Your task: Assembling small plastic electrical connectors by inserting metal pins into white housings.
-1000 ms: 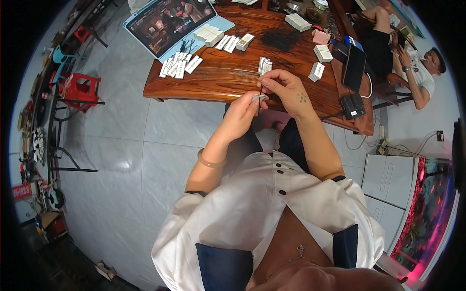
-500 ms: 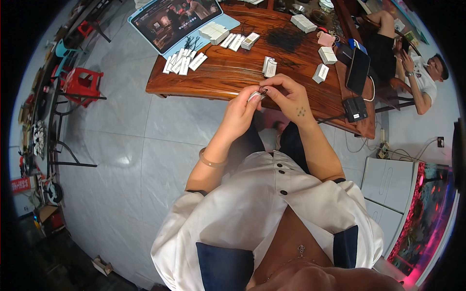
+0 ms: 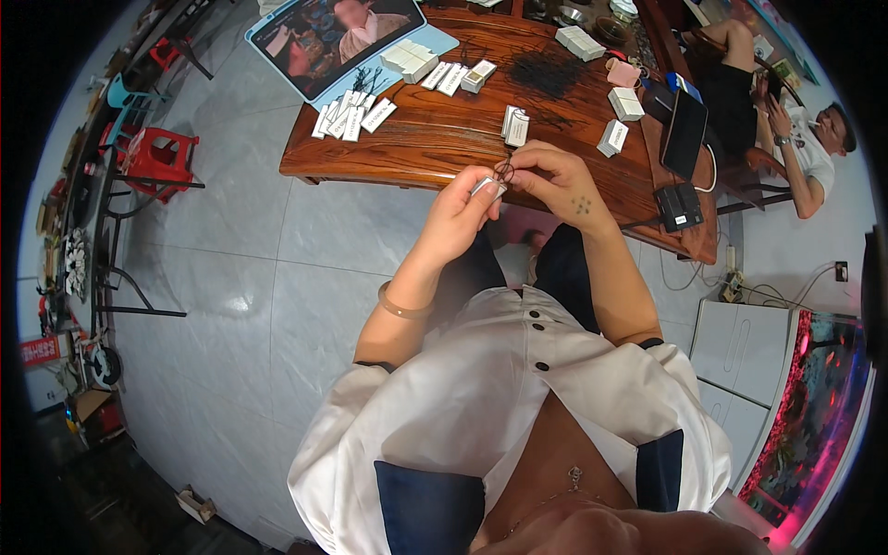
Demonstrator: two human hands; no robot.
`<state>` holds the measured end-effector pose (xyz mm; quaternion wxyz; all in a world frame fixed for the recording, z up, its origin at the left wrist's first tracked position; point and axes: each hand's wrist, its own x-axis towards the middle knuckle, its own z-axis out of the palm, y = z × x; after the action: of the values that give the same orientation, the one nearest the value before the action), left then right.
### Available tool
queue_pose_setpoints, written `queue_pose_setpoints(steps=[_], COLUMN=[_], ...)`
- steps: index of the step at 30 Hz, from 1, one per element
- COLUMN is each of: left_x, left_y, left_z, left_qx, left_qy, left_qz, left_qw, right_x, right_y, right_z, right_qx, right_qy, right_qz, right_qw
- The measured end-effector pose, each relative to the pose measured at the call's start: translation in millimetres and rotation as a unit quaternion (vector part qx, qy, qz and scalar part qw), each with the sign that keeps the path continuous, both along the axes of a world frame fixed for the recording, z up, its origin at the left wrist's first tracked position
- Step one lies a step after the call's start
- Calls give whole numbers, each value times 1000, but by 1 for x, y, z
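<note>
Within left hand [image 3: 451,218], white tag [image 3: 481,185], tilted, long axis unclear

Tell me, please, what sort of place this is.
Possibly a home or shop room used for handwork: a glossy brown wooden table bears rectangular white tags and tangled black strings; at right glows a pink, apparently glass fish tank.

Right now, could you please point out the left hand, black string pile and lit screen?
Left hand [image 3: 457,215], head view: hand's back.
Black string pile [image 3: 548,74], head view: middle.
Lit screen [image 3: 335,39], head view: display surface.
</note>
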<state>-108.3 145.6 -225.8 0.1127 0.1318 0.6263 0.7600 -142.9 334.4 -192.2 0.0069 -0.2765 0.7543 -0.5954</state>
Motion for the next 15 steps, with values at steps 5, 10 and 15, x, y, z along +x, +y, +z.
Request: queue_pose_setpoints(steps=[5, 10, 15], left_x=[2, 7, 6], left_y=[3, 9, 5], left_z=[1, 2, -6], left_qx=[-116, -115, -95], left_qy=[38, 68, 37], left_qz=[34, 44, 50], left_qw=[992, 990, 994], right_x=[10, 9, 2], right_y=[-6, -8, 1], right_z=[9, -5, -8], right_qx=[69, -78, -295], right_qy=[54, -97, -201], right_qz=[-26, -129, -107], right_qw=[996, 984, 928])
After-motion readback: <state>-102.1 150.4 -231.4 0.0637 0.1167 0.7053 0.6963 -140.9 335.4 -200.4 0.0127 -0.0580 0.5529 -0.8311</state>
